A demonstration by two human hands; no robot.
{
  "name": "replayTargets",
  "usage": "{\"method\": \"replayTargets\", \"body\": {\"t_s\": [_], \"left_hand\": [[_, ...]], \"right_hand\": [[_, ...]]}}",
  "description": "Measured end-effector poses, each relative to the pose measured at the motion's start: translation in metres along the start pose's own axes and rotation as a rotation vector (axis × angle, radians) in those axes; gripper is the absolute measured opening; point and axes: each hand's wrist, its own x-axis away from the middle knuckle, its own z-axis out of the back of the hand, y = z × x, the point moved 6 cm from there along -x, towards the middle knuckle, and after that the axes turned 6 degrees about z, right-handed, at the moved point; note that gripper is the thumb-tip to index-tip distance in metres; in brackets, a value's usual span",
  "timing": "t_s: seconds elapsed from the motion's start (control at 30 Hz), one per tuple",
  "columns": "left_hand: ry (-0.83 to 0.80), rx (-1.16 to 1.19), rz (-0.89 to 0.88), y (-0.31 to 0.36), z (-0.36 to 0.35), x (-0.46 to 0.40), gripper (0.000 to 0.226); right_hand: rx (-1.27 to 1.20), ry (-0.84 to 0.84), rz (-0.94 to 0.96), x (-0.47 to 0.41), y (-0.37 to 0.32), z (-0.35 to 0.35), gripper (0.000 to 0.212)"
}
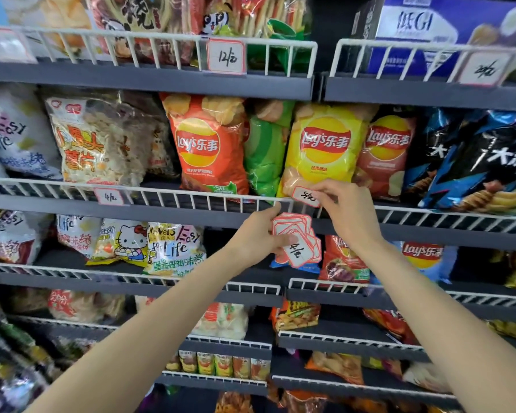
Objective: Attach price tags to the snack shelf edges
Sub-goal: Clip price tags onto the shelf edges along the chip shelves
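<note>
Red-bordered price tag point(306, 197) is being pinched by my right hand point(344, 208) against the white wire shelf rail point(191, 195), below yellow chips point(325, 147); my left hand point(261, 236) is gripping the tag stack point(295, 239).

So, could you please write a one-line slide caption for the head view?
Right hand pinches a price tag at the wire shelf rail; left hand holds the spare tags.

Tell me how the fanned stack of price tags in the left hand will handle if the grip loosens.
The price tags look like thin paper, so probably light and floppy. They are already fanned unevenly under the left hand, whose thumb pins them, so loose ones would likely slide out. The right hand pinches a single tag at the wire rail, suggesting they bend easily.
</note>
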Motion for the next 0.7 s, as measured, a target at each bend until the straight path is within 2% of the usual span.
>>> {"method": "replayTargets", "body": {"t_s": [0.23,0.5,0.7], "left_hand": [[0.021,0.064,0.007,0.0,-0.005,-0.002,0.083],[0.015,-0.116,-0.003,-0.002,-0.007,0.009,0.085],[0.02,-0.235,-0.014,-0.005,0.002,0.013,0.082]], "right_hand": [[0.017,-0.031,0.035,-0.003,-0.002,0.005,0.014],[0.05,-0.021,0.055,-0.002,-0.008,0.009,0.016],[0.185,-0.067,0.09,-0.003,-0.014,0.008,0.015]]}}
